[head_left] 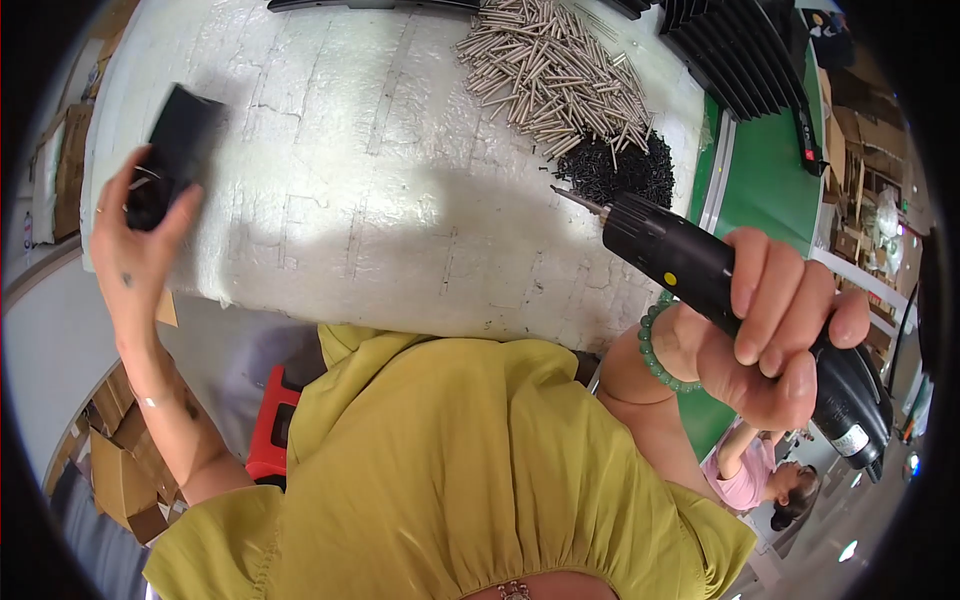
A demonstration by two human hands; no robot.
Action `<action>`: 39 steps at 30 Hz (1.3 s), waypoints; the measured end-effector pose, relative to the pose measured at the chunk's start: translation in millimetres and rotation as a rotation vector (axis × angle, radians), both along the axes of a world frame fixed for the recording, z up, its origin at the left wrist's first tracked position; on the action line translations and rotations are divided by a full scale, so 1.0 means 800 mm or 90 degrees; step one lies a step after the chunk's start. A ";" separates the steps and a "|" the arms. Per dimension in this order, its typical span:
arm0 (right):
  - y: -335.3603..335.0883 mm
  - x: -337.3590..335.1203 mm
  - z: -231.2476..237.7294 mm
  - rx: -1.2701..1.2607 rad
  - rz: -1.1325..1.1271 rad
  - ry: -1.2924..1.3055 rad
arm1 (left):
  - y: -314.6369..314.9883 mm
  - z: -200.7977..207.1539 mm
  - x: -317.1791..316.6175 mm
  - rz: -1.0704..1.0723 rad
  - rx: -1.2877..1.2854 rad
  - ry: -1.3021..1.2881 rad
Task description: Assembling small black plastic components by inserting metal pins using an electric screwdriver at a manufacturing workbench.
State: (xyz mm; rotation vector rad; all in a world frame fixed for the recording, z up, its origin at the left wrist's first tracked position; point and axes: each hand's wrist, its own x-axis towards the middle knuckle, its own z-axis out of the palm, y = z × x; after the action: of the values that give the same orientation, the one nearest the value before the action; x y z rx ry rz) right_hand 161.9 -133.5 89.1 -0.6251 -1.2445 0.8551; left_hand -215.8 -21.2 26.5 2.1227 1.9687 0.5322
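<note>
At the left side of the padded work surface, my left hand is closed around a black, box-like part. The part is blurred, so its exact kind does not show. On the right, my right hand grips a black electric screwdriver. Its thin metal bit points left and stands near a heap of small black screws. Just behind the screws lies a large pile of silver metal pins.
Clear plastic wrap covers the pale work surface. Ribbed black parts stand at the far right, near a green surface. A red plastic object and cardboard boxes are at lower left. Another person in pink is at lower right.
</note>
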 end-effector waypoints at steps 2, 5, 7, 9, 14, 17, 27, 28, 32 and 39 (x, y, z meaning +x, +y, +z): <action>-0.003 0.000 0.001 0.023 -0.022 0.059 | 0.030 -0.022 -0.027 0.044 0.033 0.067; -0.007 -0.011 0.004 0.030 -0.044 0.086 | 0.037 -0.021 -0.003 -0.100 0.188 0.153; -0.011 -0.017 0.010 0.031 -0.046 0.094 | 0.013 0.003 0.069 -0.211 0.242 0.000; -0.012 -0.022 0.011 0.054 -0.038 0.105 | -0.013 0.005 0.137 -0.440 0.215 -0.208; -0.015 -0.029 0.016 0.105 -0.048 0.150 | -0.048 -0.005 0.224 -0.613 0.154 -0.323; -0.018 -0.028 0.017 0.104 -0.042 0.138 | -0.047 -0.012 0.230 -0.627 0.169 -0.392; -0.012 -0.025 0.019 0.089 -0.012 0.086 | -0.036 -0.006 0.232 -0.702 0.271 -0.378; -0.014 -0.027 0.019 0.091 -0.011 0.090 | -0.036 -0.004 0.230 -0.702 0.271 -0.373; -0.019 -0.023 0.020 0.066 -0.019 0.093 | -0.036 0.000 0.226 -0.820 0.329 -0.318; -0.020 -0.035 0.009 0.093 -0.083 0.098 | -0.040 0.007 0.234 -0.737 0.382 -0.286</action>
State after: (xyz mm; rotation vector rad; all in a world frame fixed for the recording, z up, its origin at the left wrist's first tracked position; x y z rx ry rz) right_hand 134.3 -149.8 96.0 -0.5075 -1.1033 0.6837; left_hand -28.5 -53.4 32.0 2.6393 0.1768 1.2299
